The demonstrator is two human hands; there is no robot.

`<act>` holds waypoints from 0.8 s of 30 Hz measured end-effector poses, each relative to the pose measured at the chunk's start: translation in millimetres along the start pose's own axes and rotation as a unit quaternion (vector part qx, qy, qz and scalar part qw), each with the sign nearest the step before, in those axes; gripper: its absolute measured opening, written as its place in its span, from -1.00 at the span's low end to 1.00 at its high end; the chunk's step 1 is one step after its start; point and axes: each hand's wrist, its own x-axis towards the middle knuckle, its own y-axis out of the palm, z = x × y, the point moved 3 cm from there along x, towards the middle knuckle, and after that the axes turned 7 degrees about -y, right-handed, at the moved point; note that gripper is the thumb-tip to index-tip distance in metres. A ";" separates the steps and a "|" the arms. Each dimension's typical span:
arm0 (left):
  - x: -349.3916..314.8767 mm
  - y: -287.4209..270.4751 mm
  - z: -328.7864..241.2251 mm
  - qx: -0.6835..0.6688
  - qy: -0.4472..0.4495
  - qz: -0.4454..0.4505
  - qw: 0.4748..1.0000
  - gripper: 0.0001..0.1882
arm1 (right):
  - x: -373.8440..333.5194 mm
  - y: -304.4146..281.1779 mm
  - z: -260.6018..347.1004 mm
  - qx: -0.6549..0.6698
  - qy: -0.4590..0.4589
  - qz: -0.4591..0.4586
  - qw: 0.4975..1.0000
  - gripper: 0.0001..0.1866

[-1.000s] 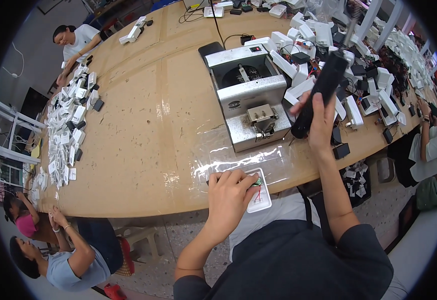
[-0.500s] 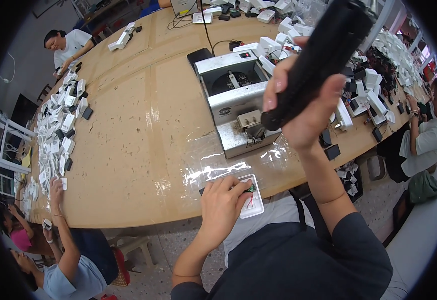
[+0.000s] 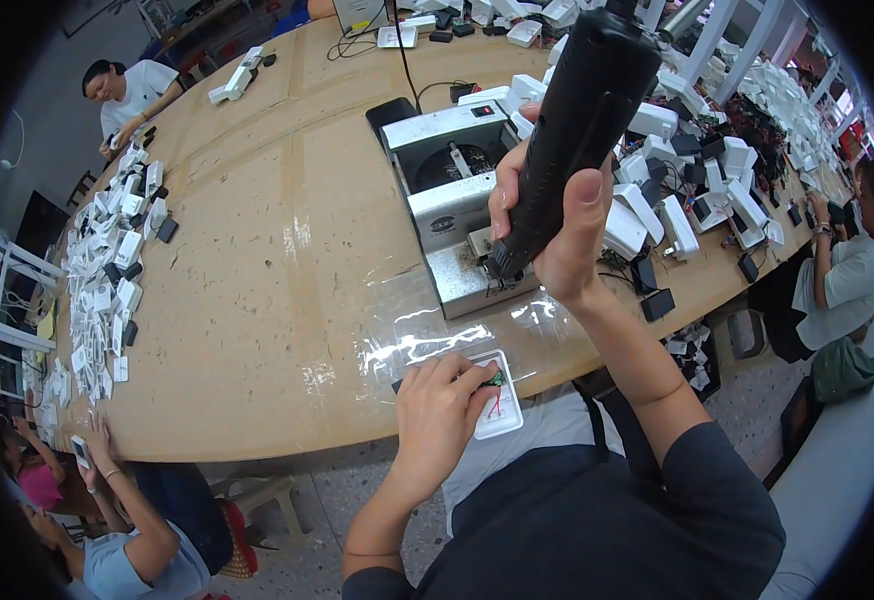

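Note:
My right hand (image 3: 567, 225) is wrapped round a thick black electric screwdriver (image 3: 585, 110), raised above the table and tilted, its ribbed lower end pointing down and left. Below that end is a grey metal screw feeder (image 3: 467, 205) with an open top and a red switch; how far apart they are I cannot tell. At the table's near edge my left hand (image 3: 439, 405) pinches a small green circuit board (image 3: 498, 379) at a shallow white plastic shell (image 3: 500, 425). Red wires run inside the shell. The left fingertips are partly hidden, and a dark piece shows beside them.
White and black plastic housings (image 3: 657, 205) are heaped at the right, and another long pile (image 3: 107, 270) lines the left edge. Clear plastic film (image 3: 387, 350) covers the table (image 3: 247, 300) near me. Co-workers sit at lower left, far left and right.
My right hand has moved left with the screwdriver, bringing its lower end over the feeder's front. The left hand stays at the white shell. A co-worker's hand at lower left has drawn back from the pile.

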 end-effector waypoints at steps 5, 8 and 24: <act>-0.2 -2.4 -2.6 0.004 -0.005 0.009 1.000 -0.76 | -5.6 -2.6 -4.8 0.014 -0.010 0.017 1.000 0.06; -0.1 -3.0 -4.5 0.002 -0.006 0.016 1.000 -0.78 | -12.3 0.1 -10.8 0.110 -0.030 0.176 0.978 0.07; -3.7 -2.3 -2.7 -0.043 -0.048 0.025 0.998 -0.80 | -70.7 7.0 36.8 0.008 0.076 0.023 0.997 0.11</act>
